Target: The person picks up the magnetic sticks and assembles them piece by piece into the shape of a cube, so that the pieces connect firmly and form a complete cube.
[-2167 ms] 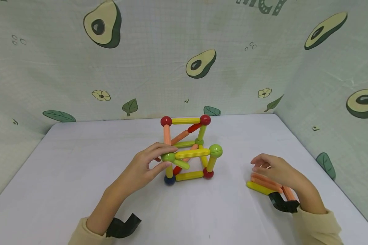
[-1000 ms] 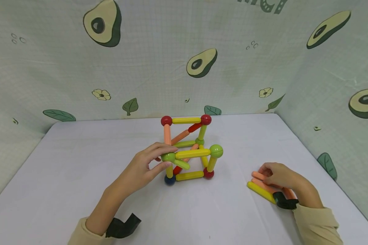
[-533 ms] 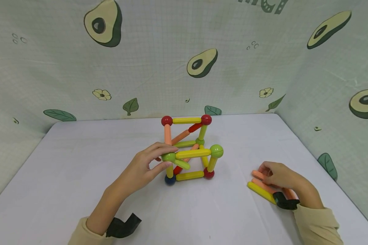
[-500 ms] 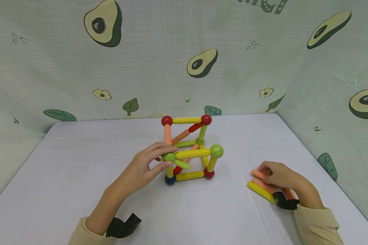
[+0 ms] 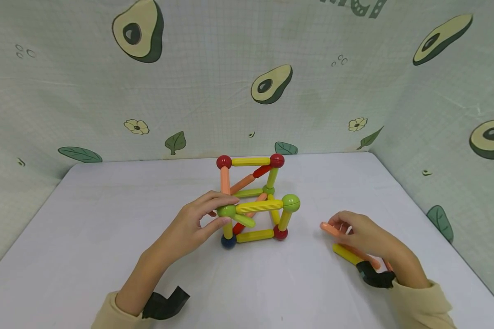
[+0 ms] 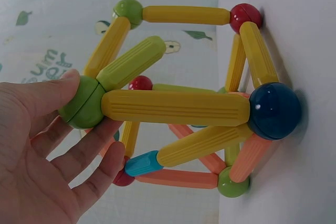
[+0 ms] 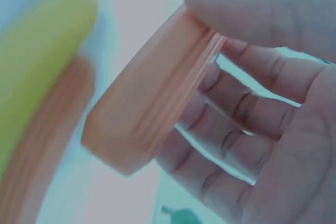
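A frame of magnetic rods and balls (image 5: 255, 235) stands mid-table. My left hand (image 5: 197, 221) pinches the green ball (image 6: 84, 102) at its near upper left corner, thumb on one side and fingers on the other. From that ball a short light-green rod (image 6: 132, 62) sticks out with its other end free. A dark blue ball (image 6: 275, 110) sits below, joined by a yellow rod (image 6: 176, 107). To the right, my right hand (image 5: 364, 233) holds an orange magnetic rod (image 7: 152, 82) between thumb and fingers, raised over the other loose rods.
A yellow rod (image 5: 346, 254) lies under the right hand, with orange rods (image 5: 372, 262) beside it, partly hidden by the hand and wrist strap. The white table (image 5: 107, 219) meets a cloth backdrop (image 5: 206, 91) printed with avocados behind and at the right.
The right hand reached down to the loose rods, took hold of an orange one, and has lifted it slightly, moving left. The left hand and the frame have stayed put.
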Demonstrator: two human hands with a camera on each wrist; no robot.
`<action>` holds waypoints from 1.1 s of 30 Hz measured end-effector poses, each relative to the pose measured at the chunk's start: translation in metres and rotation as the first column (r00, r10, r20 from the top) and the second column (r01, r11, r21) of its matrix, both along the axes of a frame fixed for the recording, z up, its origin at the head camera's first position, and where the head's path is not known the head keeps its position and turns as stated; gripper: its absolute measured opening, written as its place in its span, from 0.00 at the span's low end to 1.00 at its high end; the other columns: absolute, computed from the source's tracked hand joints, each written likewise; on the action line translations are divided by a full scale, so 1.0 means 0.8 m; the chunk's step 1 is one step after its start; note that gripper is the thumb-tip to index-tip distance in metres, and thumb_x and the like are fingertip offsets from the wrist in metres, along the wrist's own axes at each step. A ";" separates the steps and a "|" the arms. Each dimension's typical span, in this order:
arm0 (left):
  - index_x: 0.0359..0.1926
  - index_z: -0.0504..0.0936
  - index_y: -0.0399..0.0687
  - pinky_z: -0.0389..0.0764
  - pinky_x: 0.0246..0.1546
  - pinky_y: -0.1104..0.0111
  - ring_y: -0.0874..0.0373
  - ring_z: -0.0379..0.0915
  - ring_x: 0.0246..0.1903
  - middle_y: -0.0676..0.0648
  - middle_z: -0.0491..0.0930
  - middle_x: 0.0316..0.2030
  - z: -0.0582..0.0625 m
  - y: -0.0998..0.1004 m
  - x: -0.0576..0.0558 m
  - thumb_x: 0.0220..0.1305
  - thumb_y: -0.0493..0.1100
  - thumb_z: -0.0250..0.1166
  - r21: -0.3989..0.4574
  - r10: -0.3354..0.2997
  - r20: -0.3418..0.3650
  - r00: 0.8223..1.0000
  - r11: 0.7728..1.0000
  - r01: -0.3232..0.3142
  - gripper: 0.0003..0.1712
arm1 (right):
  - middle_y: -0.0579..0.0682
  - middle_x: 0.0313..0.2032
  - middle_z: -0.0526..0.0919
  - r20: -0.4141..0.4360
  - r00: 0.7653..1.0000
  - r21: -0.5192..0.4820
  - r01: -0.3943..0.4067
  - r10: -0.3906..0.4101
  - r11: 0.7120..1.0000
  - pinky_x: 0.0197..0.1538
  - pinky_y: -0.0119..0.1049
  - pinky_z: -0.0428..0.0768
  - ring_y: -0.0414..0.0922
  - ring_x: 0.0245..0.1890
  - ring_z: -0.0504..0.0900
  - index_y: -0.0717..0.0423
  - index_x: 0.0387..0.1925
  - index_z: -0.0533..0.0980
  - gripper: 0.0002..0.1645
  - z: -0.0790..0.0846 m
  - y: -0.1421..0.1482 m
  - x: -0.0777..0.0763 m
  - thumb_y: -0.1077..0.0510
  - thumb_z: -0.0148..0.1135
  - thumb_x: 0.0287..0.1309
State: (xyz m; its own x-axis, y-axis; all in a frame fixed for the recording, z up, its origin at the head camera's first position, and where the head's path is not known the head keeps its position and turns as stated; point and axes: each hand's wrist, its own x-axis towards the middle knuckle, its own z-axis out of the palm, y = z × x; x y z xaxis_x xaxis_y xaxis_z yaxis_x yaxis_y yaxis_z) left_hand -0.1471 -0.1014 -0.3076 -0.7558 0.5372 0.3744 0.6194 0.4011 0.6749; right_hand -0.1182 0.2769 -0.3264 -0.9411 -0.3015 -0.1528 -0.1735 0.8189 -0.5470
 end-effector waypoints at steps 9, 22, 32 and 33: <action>0.57 0.76 0.53 0.80 0.41 0.67 0.65 0.71 0.43 0.56 0.76 0.49 0.000 -0.001 0.000 0.57 0.41 0.66 0.000 -0.005 0.000 1.000 1.000 0.005 0.25 | 0.40 0.36 0.77 -0.045 0.992 -0.060 -0.118 0.116 0.991 0.38 0.27 0.76 0.35 0.36 0.72 0.54 0.48 0.74 0.16 0.002 -0.064 0.010 0.62 0.60 0.57; 0.56 0.76 0.53 0.80 0.42 0.68 0.65 0.72 0.42 0.55 0.77 0.48 -0.002 -0.001 -0.002 0.57 0.40 0.66 0.006 -0.022 -0.041 0.999 1.000 0.022 0.24 | 0.42 0.38 0.78 -0.150 0.979 -0.026 -0.146 0.141 0.989 0.39 0.28 0.78 0.36 0.35 0.73 0.55 0.51 0.74 0.18 -0.005 -0.148 0.021 0.59 0.61 0.58; 0.56 0.76 0.52 0.79 0.40 0.66 0.65 0.71 0.39 0.54 0.77 0.48 0.000 -0.002 -0.003 0.57 0.40 0.66 0.022 -0.033 -0.041 0.999 0.999 0.033 0.23 | 0.44 0.33 0.78 -0.302 0.952 0.035 -0.042 0.050 0.999 0.35 0.26 0.78 0.38 0.31 0.73 0.58 0.46 0.75 0.17 -0.003 -0.180 0.016 0.59 0.65 0.54; 0.56 0.76 0.52 0.79 0.40 0.67 0.65 0.71 0.39 0.54 0.77 0.48 -0.001 -0.002 -0.003 0.58 0.39 0.65 0.024 -0.033 -0.042 0.999 0.999 0.034 0.23 | 0.44 0.32 0.78 -0.323 0.945 0.040 -0.044 0.055 0.998 0.35 0.26 0.78 0.38 0.30 0.73 0.58 0.45 0.75 0.16 -0.003 -0.182 0.016 0.59 0.65 0.54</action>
